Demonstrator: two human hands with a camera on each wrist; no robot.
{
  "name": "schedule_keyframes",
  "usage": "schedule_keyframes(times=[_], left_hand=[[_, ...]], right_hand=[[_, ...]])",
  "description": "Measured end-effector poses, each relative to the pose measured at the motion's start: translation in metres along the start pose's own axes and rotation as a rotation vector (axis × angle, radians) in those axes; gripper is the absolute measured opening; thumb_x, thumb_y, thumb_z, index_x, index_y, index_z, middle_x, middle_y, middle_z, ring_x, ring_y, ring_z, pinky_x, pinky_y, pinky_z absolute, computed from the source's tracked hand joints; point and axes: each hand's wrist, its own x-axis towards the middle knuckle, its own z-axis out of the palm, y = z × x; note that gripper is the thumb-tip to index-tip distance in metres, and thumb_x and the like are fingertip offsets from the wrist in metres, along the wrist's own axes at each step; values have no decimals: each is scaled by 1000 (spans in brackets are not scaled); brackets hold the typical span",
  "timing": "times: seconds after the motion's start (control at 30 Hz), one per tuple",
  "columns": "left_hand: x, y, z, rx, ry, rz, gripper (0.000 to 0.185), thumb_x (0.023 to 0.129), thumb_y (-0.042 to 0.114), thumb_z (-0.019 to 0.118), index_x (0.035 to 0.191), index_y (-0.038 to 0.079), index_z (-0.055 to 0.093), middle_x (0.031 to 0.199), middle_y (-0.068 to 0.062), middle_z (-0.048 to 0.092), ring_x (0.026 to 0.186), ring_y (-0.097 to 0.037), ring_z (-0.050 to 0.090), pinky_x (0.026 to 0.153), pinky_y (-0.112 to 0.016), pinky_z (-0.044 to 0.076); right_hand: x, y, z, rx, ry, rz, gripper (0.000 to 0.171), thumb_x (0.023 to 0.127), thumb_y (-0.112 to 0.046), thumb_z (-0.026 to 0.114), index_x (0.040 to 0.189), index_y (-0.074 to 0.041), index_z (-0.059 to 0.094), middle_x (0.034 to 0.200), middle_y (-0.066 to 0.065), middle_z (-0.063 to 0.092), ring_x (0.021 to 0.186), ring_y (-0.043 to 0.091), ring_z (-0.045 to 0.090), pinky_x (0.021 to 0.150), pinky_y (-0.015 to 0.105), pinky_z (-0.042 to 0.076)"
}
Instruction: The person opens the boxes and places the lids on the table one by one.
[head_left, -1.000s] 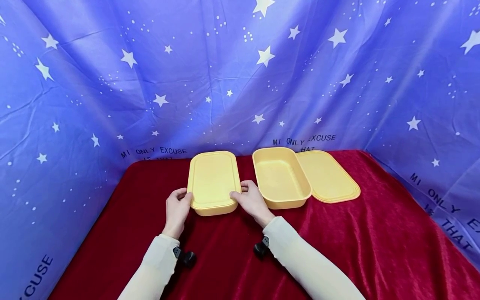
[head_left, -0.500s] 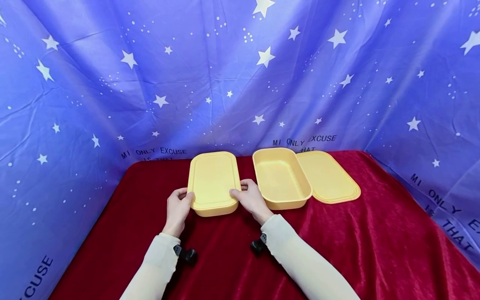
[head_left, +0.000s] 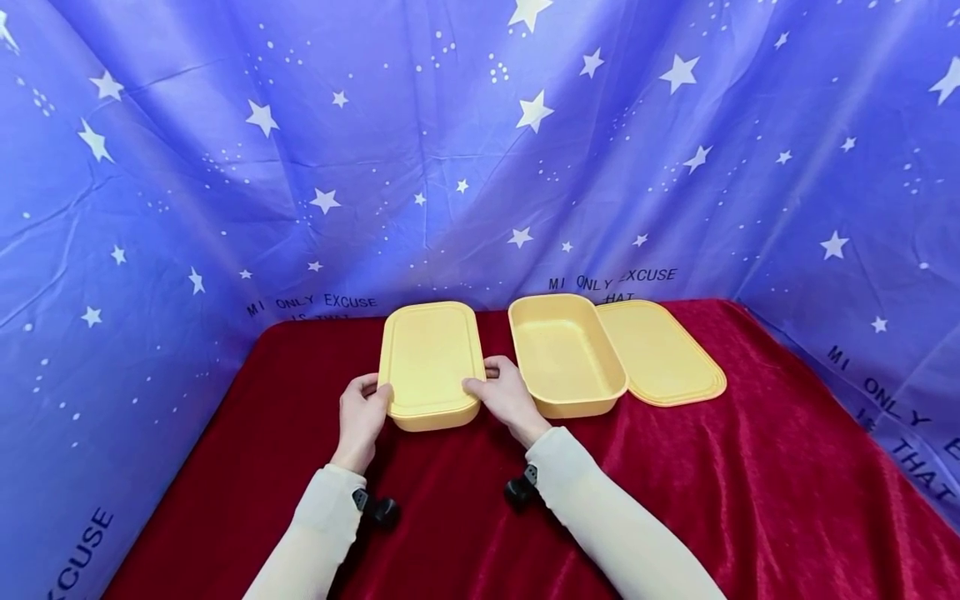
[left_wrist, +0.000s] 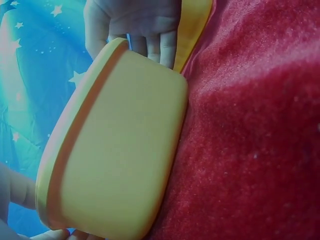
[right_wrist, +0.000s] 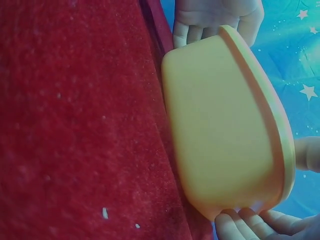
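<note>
Fingers under the lidded box [head_left: 431, 365] are mostly hidden from our head camera, and the wrist views cut off most of each hand, though we see our left hand [head_left: 362, 417] and right hand [head_left: 506, 394] curled round the box's near corners, thumbs on its lid. Its long axis runs away from us, just left of the open box [head_left: 566, 356] and spare lid [head_left: 660, 352]. Everything rests on a red velvet cloth [head_left: 750, 483] below a blue starry backdrop [head_left: 450, 150].
</note>
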Motion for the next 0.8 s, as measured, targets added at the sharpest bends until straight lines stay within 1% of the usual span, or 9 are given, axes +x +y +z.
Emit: schedule_keyframes(times=[0.27, 0.4, 0.63, 0.8], left_hand=[[0, 1, 1, -12, 10, 7, 35, 92, 7, 50, 124, -6, 51, 115, -19, 54, 99, -27, 55, 77, -26, 44], [1, 1, 2, -15, 16, 3, 35, 91, 7, 51, 124, -5, 52, 114, -18, 55, 98, -26, 55, 76, -26, 45], [0, 0, 1, -16, 28, 10, 35, 90, 7, 51, 123, -5, 52, 114, -18, 56, 96, -25, 55, 74, -23, 45], [0, 0, 1, -22, 26, 9, 35, 90, 7, 51, 123, -5, 52, 114, -18, 56, 96, -25, 55, 74, -24, 45]], right_hand=[[1, -2, -1, 8, 4, 11, 47, 80, -10, 70, 120, 4, 51, 111, 17, 58, 97, 25, 61, 81, 31, 51], [1, -2, -1, 13, 4, 7, 47, 80, -9, 70, 121, 4, 51, 112, 17, 58, 99, 26, 61, 82, 32, 51], [1, -1, -1, 14, 1, -4, 47, 79, -9, 70, 121, 4, 52, 113, 17, 58, 101, 26, 62, 84, 33, 51], [1, 0, -1, 15, -1, -4, 48, 79, -10, 70, 121, 4, 52, 113, 17, 58, 101, 26, 62, 84, 33, 51]])
